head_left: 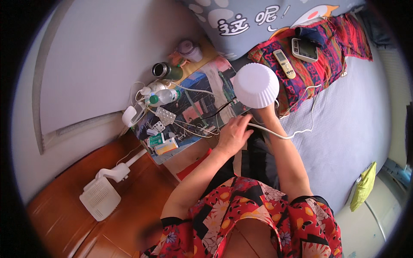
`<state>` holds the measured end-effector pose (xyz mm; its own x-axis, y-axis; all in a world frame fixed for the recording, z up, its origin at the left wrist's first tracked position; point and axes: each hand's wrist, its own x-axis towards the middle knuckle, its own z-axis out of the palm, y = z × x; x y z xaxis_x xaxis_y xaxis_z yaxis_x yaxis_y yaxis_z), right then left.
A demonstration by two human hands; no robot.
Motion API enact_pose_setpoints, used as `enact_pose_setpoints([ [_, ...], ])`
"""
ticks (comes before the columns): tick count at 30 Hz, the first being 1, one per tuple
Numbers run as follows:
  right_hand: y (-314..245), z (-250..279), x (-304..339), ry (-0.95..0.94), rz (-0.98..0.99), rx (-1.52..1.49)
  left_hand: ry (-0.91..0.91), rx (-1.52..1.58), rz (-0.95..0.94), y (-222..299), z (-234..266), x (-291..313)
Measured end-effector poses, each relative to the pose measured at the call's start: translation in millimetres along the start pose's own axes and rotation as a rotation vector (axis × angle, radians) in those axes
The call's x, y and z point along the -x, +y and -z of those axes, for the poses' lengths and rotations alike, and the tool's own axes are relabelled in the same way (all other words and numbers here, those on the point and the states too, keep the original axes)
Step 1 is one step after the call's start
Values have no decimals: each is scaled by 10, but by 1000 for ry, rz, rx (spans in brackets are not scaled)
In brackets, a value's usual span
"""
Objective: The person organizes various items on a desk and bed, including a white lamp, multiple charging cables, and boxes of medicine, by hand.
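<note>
A lamp with a white pleated shade (256,85) is held up in front of me, beside the patterned cushion. My right hand (266,111) reaches in under the shade from below and grips the lamp; the shade hides its fingers and the lamp's lower part. Just left of that wrist, my left hand (234,134) is open, back upward, fingers apart. A white cord (284,137) runs past its fingertips, across my right forearm and onto the bed. I cannot tell whether those fingertips touch the cord.
Left stands a table with a printed cover (195,114), bearing a dark green flask (174,72), a clear bottle (163,98), medicine boxes (167,146) and tangled cables. A remote control (284,64) and blood pressure monitor (305,49) lie on the cushion (297,90). A white device (101,200) is lower left.
</note>
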<state>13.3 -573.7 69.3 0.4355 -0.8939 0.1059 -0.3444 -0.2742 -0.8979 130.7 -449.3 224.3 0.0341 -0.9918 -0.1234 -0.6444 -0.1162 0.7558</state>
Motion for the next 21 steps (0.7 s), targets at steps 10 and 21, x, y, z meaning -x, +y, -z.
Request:
enact_pose_setpoints([
  [10,-231,353,110,135,42,186,227,-21,-232,575,140,59],
  [21,-1014,715,-147,325,197,138,685,438,194,-11,32,329],
])
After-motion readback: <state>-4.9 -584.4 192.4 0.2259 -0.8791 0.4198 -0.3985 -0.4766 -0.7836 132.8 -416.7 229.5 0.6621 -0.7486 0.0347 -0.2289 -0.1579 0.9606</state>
